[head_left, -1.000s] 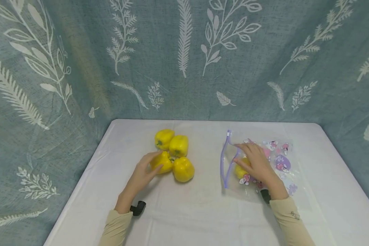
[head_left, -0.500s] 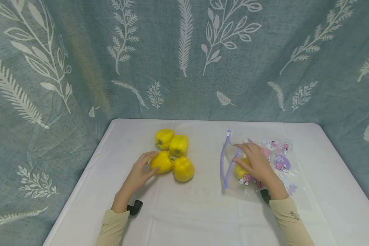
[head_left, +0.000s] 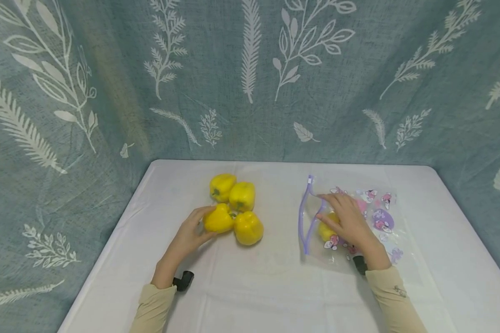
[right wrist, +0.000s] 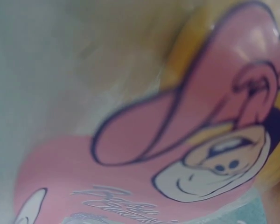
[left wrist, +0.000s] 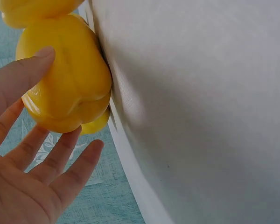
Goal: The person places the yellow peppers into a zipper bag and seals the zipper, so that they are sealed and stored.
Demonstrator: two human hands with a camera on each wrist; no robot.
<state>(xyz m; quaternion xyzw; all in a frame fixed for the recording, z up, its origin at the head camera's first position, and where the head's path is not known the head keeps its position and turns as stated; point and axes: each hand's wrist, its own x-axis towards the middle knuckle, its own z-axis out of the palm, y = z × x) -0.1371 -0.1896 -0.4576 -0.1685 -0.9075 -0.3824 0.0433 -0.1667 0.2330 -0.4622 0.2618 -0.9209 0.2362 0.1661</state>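
Observation:
Several yellow bell peppers lie clustered left of the table's middle. My left hand (head_left: 190, 231) is at the near-left bell pepper (head_left: 218, 218). In the left wrist view its thumb lies across this bell pepper (left wrist: 65, 74), and the other fingers spread, fairly straight, along its lower end. My right hand (head_left: 346, 218) rests over a clear zip bag (head_left: 358, 263) with purple edging and cartoon prints, thumb and fingers apart near the mouth. Inside the bag, partly under that hand, is another yellow bell pepper (head_left: 326, 230). The right wrist view is filled by the bag's pink print (right wrist: 196, 107); no fingertips show clearly there.
Touching the near-left pepper is another bell pepper (head_left: 248, 228); two more (head_left: 222, 187) lie behind. The bag's purple zip edge (head_left: 302, 217) gapes leftward. A white cloth (head_left: 271, 286) covers the table, and a teal leaf-patterned curtain (head_left: 216, 60) hangs behind.
My left hand has drawn back slightly to the left, staying by the same bell pepper. The right hand and the bag keep their places.

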